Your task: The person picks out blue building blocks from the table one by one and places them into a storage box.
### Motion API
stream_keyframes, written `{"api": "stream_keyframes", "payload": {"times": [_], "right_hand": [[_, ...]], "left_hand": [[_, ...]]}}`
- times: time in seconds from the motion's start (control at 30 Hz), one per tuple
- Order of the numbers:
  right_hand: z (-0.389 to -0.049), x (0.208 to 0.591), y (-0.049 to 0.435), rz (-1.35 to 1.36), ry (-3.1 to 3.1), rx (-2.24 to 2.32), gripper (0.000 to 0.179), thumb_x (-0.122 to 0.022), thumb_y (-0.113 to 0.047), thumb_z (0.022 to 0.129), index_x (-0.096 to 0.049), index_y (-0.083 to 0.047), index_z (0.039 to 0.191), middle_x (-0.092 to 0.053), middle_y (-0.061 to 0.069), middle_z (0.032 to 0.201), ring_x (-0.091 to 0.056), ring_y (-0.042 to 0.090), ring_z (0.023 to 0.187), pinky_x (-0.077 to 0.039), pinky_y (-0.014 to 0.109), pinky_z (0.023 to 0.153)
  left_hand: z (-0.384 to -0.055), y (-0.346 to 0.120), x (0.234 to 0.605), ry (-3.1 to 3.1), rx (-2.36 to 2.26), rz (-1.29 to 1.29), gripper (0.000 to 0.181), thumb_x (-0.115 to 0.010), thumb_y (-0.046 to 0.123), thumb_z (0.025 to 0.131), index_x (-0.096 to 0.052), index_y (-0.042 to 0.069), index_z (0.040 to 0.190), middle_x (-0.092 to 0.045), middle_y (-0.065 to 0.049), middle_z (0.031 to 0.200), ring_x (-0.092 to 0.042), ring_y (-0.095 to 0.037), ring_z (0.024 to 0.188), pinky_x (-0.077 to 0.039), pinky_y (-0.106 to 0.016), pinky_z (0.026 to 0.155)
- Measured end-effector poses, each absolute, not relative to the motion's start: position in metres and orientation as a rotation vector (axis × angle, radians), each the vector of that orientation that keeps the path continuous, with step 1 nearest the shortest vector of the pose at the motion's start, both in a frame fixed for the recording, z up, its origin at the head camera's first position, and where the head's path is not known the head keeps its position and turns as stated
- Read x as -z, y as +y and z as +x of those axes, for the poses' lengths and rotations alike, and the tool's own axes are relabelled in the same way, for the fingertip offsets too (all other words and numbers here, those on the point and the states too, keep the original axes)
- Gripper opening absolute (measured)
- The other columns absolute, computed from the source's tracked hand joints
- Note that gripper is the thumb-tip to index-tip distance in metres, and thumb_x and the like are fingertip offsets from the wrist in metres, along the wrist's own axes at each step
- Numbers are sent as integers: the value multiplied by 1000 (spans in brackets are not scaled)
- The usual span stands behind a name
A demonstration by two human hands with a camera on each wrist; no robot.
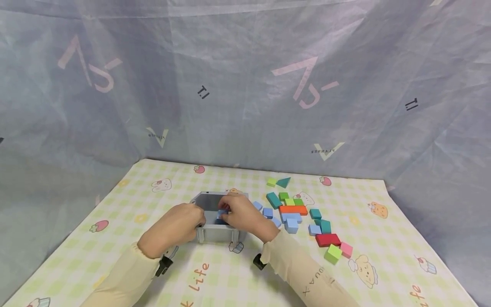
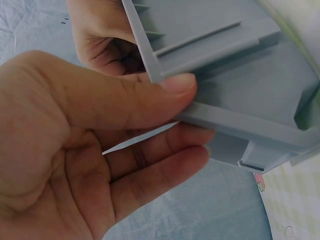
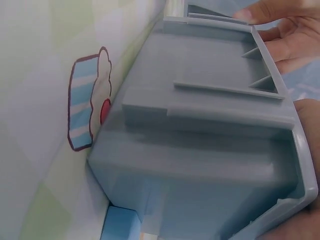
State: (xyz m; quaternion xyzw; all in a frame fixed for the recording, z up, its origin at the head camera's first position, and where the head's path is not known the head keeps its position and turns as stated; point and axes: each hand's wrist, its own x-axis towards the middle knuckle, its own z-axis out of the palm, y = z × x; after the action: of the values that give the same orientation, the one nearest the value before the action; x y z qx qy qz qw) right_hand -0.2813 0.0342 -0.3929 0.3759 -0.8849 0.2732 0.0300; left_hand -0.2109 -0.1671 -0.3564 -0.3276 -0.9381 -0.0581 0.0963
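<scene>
A grey plastic box (image 1: 218,233) stands on the table in the head view. My left hand (image 1: 180,226) grips its near left corner; in the left wrist view the thumb (image 2: 175,86) lies over the rim and the fingers sit on the other side of the wall. Over the near wall reaches my right hand (image 1: 241,211), its fingers down inside the box. Thumb and fingers there pinch a light blue block (image 1: 221,213). From the right wrist, the box wall (image 3: 200,155) hides most of that hand.
Right of the box lie loose blocks: several light blue ones (image 1: 291,226), an orange bar (image 1: 293,210), a red block (image 1: 327,239), a pink cube (image 1: 346,250) and green cubes (image 1: 333,254). A teal triangle (image 1: 284,182) lies farther back. A grey-blue curtain (image 1: 238,106) hangs behind the tablecloth.
</scene>
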Motion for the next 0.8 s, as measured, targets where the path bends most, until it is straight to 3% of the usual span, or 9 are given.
{"api": "stream_keyframes", "payload": {"times": [0.2, 0.47, 0.8], "right_hand": [[-277, 394, 46, 1209, -2612, -1158, 16, -70, -11, 92, -69, -9, 108, -62, 0, 105, -64, 14, 94, -53, 24, 83], [-267, 384, 70, 1228, -2546, -1232, 19, -72, -11, 90, -68, -11, 109, -63, 1, 110, -67, 23, 99, -55, 38, 86], [-270, 369, 136, 1056, -2503, -1171, 23, -75, -5, 87, -68, -9, 108, -65, 4, 109, -65, 25, 103, -56, 36, 86]], "left_hand": [[-210, -166, 357, -2773, 180, -967, 51, -61, -18, 65, -31, 23, 55, -18, 11, 61, -19, -6, 55, -19, -23, 52], [-209, -165, 356, -2786, 210, -944, 52, -57, -20, 64, -27, 23, 58, -16, 10, 63, -16, -6, 56, -17, -23, 52], [-208, -164, 355, -2814, 228, -911, 53, -49, -23, 64, -20, 22, 64, -9, 8, 67, -10, -8, 59, -14, -24, 54]]}}
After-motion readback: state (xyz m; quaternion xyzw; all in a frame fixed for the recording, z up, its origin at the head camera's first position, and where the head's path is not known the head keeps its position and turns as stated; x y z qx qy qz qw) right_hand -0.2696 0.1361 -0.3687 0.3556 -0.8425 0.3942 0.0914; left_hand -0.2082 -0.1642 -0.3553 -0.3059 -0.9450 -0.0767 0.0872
